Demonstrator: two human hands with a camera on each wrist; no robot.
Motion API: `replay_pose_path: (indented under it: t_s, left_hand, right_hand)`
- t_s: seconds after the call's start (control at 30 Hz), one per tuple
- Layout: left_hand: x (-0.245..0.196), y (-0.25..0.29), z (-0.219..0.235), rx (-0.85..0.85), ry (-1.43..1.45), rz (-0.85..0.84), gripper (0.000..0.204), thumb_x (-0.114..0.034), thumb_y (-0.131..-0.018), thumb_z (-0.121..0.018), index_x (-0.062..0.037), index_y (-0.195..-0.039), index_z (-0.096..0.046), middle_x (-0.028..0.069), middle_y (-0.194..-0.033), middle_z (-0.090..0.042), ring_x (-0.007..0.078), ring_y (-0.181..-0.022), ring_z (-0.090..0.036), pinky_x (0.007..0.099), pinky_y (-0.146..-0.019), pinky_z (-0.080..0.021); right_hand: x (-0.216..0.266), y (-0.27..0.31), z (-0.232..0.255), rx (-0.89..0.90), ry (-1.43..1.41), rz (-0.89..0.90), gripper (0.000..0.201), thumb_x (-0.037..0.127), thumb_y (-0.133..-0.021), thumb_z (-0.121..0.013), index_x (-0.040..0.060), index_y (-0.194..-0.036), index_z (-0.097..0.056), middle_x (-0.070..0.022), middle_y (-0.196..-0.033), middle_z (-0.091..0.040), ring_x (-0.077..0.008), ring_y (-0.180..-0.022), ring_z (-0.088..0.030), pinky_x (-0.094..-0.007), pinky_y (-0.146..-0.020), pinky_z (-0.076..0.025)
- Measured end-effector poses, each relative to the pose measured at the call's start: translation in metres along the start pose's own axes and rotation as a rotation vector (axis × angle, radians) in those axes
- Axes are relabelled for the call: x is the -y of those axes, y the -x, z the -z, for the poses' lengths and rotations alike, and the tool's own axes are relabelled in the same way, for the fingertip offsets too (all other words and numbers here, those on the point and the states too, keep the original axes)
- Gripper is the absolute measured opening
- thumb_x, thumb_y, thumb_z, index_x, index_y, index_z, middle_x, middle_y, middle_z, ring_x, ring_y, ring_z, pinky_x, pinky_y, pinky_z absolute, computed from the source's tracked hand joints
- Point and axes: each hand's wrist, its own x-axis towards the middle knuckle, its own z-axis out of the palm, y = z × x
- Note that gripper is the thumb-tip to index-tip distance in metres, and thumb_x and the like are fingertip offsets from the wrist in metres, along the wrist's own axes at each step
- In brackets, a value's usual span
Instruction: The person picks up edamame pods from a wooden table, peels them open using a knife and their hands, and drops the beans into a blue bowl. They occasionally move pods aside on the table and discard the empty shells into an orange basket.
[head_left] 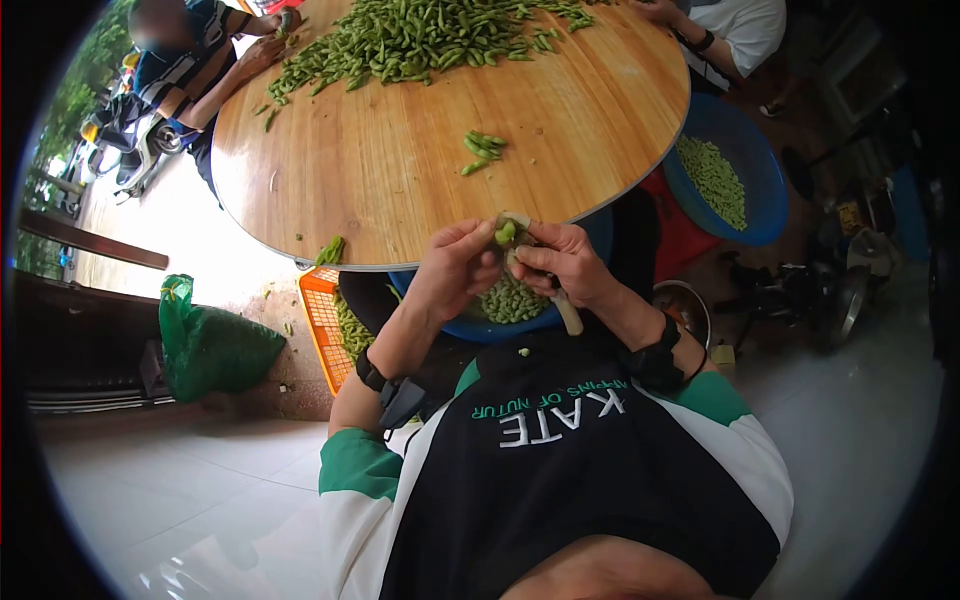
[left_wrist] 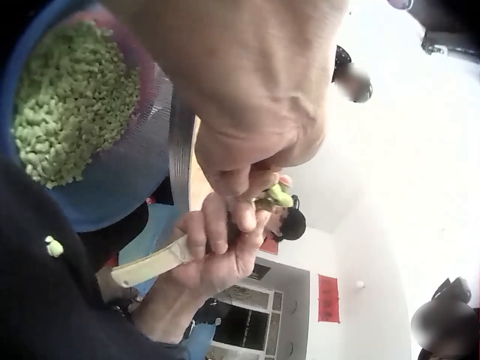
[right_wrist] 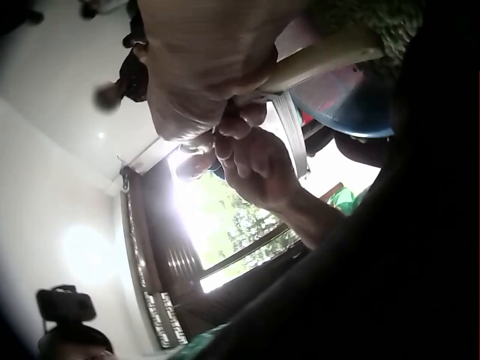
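Both hands meet above the table's near edge. The left hand (head_left: pixel 452 268) pinches a green pod (head_left: pixel 506 233) between thumb and fingers. Curled round a pale handle (head_left: pixel 567 312) is the right hand (head_left: pixel 572 268), its fingertips touching the same pod. In the left wrist view the handle (left_wrist: pixel 154 264) sticks out below the right hand's fingers, and green beans (left_wrist: pixel 279 196) show at the fingertips. Whether the handle carries a blade cannot be told. Under the hands, a blue basin (head_left: pixel 462 326) holds shelled beans (head_left: pixel 512 300).
A round wooden table (head_left: pixel 380 180) bears a large heap of pods (head_left: pixel 410 45) and a small group (head_left: pixel 483 150). Another blue basin (head_left: pixel 765 190) stands at the right. At the left are an orange basket (head_left: pixel 318 325) and a green bag (head_left: pixel 215 345). Two people sit across the table.
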Motion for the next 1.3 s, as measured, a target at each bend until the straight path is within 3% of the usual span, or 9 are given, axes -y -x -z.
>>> replay_pose_path:
  t_s: [0.07,0.13,0.27,0.4,0.47,0.6,0.83,0.97,1.3]
  left_hand:
    - [0.006,-0.004,0.001,-0.21,-0.145,-0.009,0.017,-0.02,-0.097,-0.055,-0.0034,-0.093,-0.056,-0.0014,-0.069,-0.052,0.0061,-0.054,-0.045,0.0222,-0.046,-0.035]
    - [0.022,-0.008,0.001,-0.199,-0.882,-0.732,0.013,-0.012,-0.091,-0.061,-0.0008,-0.094,-0.056,0.0041,-0.074,-0.058,0.0131,-0.056,-0.052,0.0291,-0.048,-0.041]
    - [0.015,0.0,0.005,-0.269,-1.684,-1.055,0.017,-0.002,-0.086,-0.061,-0.0007,-0.102,-0.056,0.015,-0.084,-0.061,0.0255,-0.067,-0.062,0.0297,-0.056,-0.046]
    - [0.013,-0.003,0.005,-0.226,-1.679,-0.997,0.01,-0.004,-0.087,-0.061,-0.0004,-0.096,-0.058,0.0099,-0.08,-0.061,0.0186,-0.067,-0.061,0.029,-0.055,-0.046]
    - [0.016,-0.003,0.01,-0.21,-0.955,-0.487,0.01,-0.01,-0.089,-0.061,-0.0002,-0.088,-0.061,0.0043,-0.069,-0.057,0.0111,-0.059,-0.054,0.0295,-0.051,-0.043]
    - [0.008,-0.002,-0.005,-0.327,-0.394,-0.112,0.021,-0.014,-0.092,-0.06,0.0022,-0.08,-0.059,-0.0028,-0.064,-0.053,0.0066,-0.054,-0.049,0.0239,-0.047,-0.037]
    - [0.034,-0.005,0.003,-0.38,-1.073,-0.48,0.016,-0.012,-0.087,-0.061,0.0031,-0.083,-0.058,0.0181,-0.061,-0.054,0.0273,-0.053,-0.057,0.0363,-0.05,-0.043]
    - [0.035,0.008,-0.01,-0.335,-1.142,-0.556,0.013,-0.009,-0.087,-0.058,0.0018,-0.08,-0.054,0.0257,-0.067,-0.055,0.0438,-0.064,-0.056,0.0429,-0.053,-0.044]
    - [-0.044,0.125,0.004,-0.294,-2.036,-0.198,0.034,-0.001,-0.079,-0.057,-0.0061,-0.112,-0.058,0.017,-0.084,-0.062,0.0375,-0.079,-0.061,0.0458,-0.068,-0.049]
  right_hand:
    - [0.0,-0.002,-0.003,-0.052,0.004,-0.015,0.028,0.012,-0.095,-0.052,0.0045,-0.122,-0.055,-0.004,-0.08,-0.059,-0.0048,-0.052,-0.043,-0.018,-0.04,-0.034]
    - [0.001,0.0,-0.004,-0.093,-0.246,-0.092,0.026,0.015,-0.096,-0.052,0.0077,-0.121,-0.056,-0.0039,-0.081,-0.059,-0.0053,-0.052,-0.043,-0.018,-0.04,-0.034]
    - [-0.005,-0.001,0.001,-0.057,-0.424,-0.137,0.024,0.016,-0.097,-0.051,0.0099,-0.119,-0.057,-0.0042,-0.081,-0.059,-0.0062,-0.052,-0.042,-0.0181,-0.04,-0.035]
    - [-0.006,0.001,0.0,-0.102,-0.381,-0.126,0.024,0.014,-0.096,-0.051,0.0083,-0.118,-0.058,-0.0048,-0.082,-0.06,-0.0067,-0.052,-0.042,-0.0181,-0.04,-0.035]
    - [-0.004,0.002,-0.002,-0.124,-0.329,-0.118,0.024,0.014,-0.096,-0.052,0.0076,-0.118,-0.058,-0.0049,-0.082,-0.061,-0.0066,-0.052,-0.042,-0.0179,-0.04,-0.035]
    - [-0.005,-0.001,0.005,-0.152,-0.034,-0.046,0.026,0.012,-0.094,-0.054,0.0037,-0.118,-0.058,-0.005,-0.083,-0.062,-0.0067,-0.055,-0.047,-0.0191,-0.043,-0.037]
    - [-0.013,-0.012,0.001,-0.431,1.011,0.548,0.029,0.005,-0.084,-0.065,-0.0027,-0.112,-0.058,-0.0061,-0.086,-0.06,-0.0124,-0.068,-0.056,-0.0253,-0.061,-0.046]
    - [-0.007,-0.009,0.0,-0.407,1.08,0.524,0.027,0.002,-0.081,-0.065,-0.0033,-0.106,-0.058,-0.0088,-0.089,-0.06,-0.0158,-0.079,-0.059,-0.0285,-0.069,-0.049]
    - [-0.009,-0.001,0.01,-0.164,1.332,0.598,0.021,0.008,-0.078,-0.07,-0.001,-0.093,-0.059,-0.0147,-0.078,-0.06,-0.0309,-0.069,-0.061,-0.0369,-0.059,-0.049]
